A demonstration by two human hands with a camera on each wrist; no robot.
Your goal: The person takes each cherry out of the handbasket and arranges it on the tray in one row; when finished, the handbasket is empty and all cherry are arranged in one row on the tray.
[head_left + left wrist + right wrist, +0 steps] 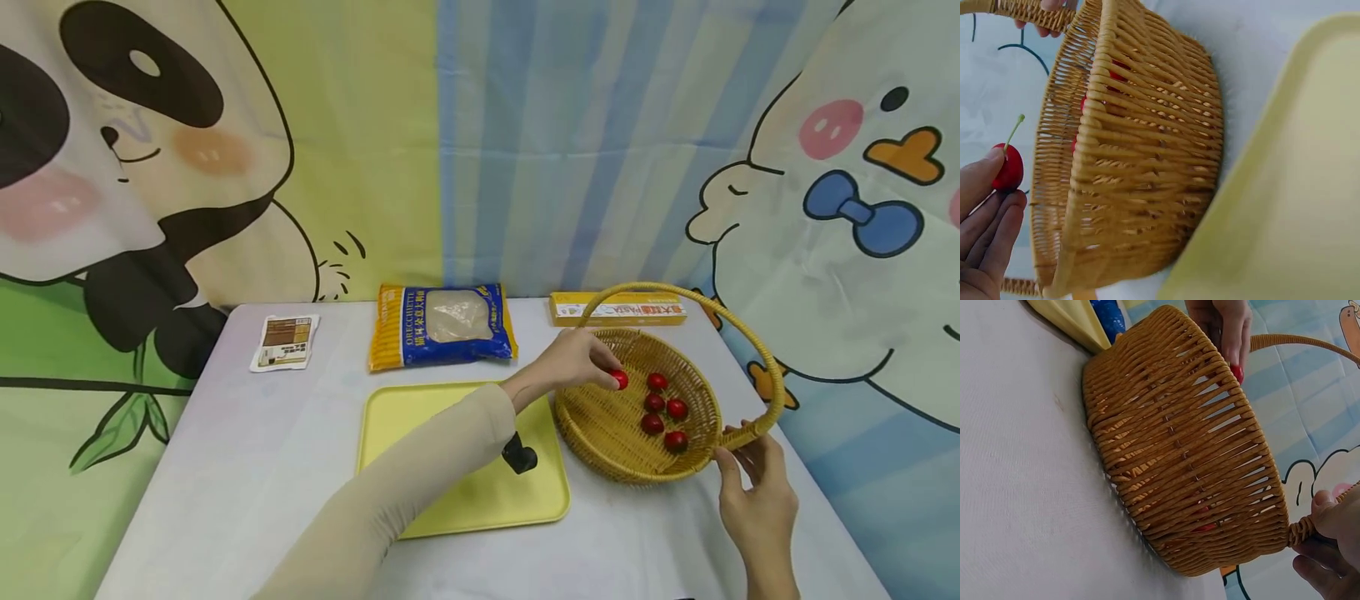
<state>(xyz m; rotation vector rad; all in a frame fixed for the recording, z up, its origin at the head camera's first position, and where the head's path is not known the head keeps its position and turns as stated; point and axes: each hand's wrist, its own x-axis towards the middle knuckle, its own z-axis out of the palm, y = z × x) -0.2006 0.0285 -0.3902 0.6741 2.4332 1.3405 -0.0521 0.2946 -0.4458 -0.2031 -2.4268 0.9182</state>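
A round wicker basket (600, 446) with a tall arched handle stands at the right of the table. Several red cherries (677, 408) lie together on the right side of its floor. My left hand (579, 360) is over the basket's left part and pinches one cherry (1010, 169) between thumb and fingertips; its green stem points up in the left wrist view. At the basket's near right edge, my right hand (761, 487) grips the base of the handle (1300, 531), thumb on one side and fingers on the other.
Left of the basket lies a yellow tray (450, 521) with a black-handled item (519, 454) on it, partly hidden by my left sleeve. Behind are a blue and yellow pasta bag (457, 321), a yellow pasta box (622, 310) and a small packet (286, 342). A printed curtain hangs behind the table.
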